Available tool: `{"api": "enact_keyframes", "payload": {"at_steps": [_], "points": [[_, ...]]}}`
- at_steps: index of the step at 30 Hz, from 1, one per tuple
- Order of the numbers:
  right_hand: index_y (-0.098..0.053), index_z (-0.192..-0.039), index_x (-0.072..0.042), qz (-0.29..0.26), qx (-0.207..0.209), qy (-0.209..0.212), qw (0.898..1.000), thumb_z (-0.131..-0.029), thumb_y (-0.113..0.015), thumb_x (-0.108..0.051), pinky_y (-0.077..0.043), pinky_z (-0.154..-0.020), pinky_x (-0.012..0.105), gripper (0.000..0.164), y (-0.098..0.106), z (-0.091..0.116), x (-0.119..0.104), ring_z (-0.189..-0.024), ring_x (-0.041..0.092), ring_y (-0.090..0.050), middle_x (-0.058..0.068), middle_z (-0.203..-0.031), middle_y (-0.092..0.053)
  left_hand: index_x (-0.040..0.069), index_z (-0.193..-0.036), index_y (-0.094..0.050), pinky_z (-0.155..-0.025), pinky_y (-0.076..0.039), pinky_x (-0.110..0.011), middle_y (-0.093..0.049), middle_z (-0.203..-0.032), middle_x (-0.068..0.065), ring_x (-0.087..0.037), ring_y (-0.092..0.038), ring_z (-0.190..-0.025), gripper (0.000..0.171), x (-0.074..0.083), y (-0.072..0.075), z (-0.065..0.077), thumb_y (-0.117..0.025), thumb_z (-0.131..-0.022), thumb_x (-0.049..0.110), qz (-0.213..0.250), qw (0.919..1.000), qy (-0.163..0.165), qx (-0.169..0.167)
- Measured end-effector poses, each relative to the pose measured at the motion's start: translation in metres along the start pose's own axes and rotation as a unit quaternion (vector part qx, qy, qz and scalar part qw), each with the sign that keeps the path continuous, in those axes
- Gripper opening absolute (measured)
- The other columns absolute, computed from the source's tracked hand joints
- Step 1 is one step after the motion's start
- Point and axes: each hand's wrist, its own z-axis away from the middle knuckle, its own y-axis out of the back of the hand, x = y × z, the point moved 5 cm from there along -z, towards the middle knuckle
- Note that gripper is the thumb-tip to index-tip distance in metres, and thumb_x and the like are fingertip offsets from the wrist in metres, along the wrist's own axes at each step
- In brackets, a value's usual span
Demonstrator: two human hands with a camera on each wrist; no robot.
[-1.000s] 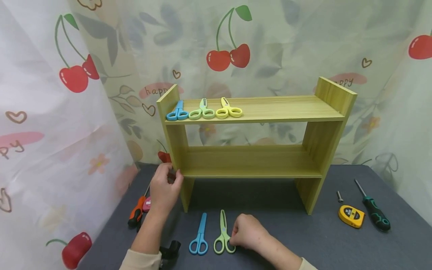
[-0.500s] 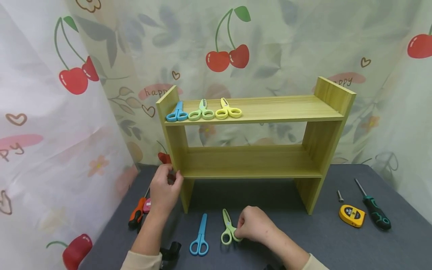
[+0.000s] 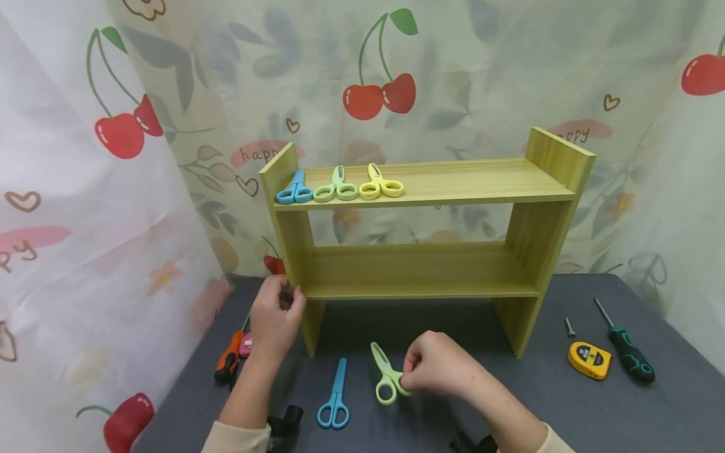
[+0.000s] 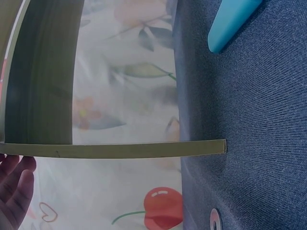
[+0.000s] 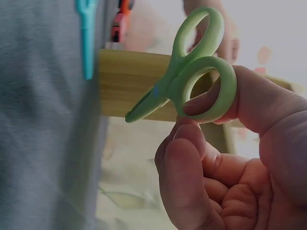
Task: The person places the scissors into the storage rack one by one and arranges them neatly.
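My right hand [image 3: 438, 365] pinches one handle loop of the light green scissors [image 3: 387, 375], blades pointing away toward the shelf; the right wrist view shows thumb and fingertips on the loop of these scissors [image 5: 204, 91], off the table. My left hand [image 3: 277, 318] touches the left side panel of the wooden shelf [image 3: 408, 296], its fingertips on the panel edge in the left wrist view. Blue scissors [image 3: 337, 396] lie on the table between the hands. On the top board rest blue scissors [image 3: 295, 189], green scissors [image 3: 337, 185] and yellow scissors [image 3: 381, 184], side by side from the left.
Left of the shelf lie an orange-black screwdriver [image 3: 229, 357] and a pink round thing [image 3: 246, 345], partly behind my left arm. On the right are a bolt [image 3: 569, 327], a yellow tape measure [image 3: 590, 360] and a green-black screwdriver [image 3: 625, 349]. A printed curtain [image 3: 481, 75] hangs behind.
The right hand has lifted the light green scissors off the table and moved them forward and slightly right, tilting their blades left. The left hand stays at the shelf's side.
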Motion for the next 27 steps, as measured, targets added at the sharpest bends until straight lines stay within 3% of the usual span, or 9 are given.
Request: {"api": "enact_keyframes", "payload": {"at_steps": [11,27], "points": [[-0.066,-0.065,-0.02,0.0,0.002,0.025,1.0,-0.067,-0.066,-0.006,-0.039,-0.052,0.022,0.014,0.027,0.021,-0.025,-0.053,0.003,-0.044,-0.014,-0.056,-0.053,0.0,-0.096,-0.062,-0.055,-0.056,-0.04,-0.062,-0.091,-0.013,-0.024,-0.064,-0.068,0.011,-0.001,0.0,0.0,-0.069,-0.087,0.0,-0.009,0.9999,-0.005,0.003],[-0.068,-0.076,-0.019,-0.02,0.029,0.055,0.998,-0.075,-0.071,-0.005,-0.047,-0.055,0.025,0.015,0.061,0.057,-0.053,-0.058,0.007,-0.055,-0.01,-0.064,-0.061,0.0,-0.095,-0.062,-0.056,-0.056,-0.043,-0.062,-0.091,-0.012,-0.023,-0.063,-0.068,0.009,-0.001,0.0,0.0,-0.067,-0.088,0.001,-0.003,1.0,-0.004,0.005]]}}
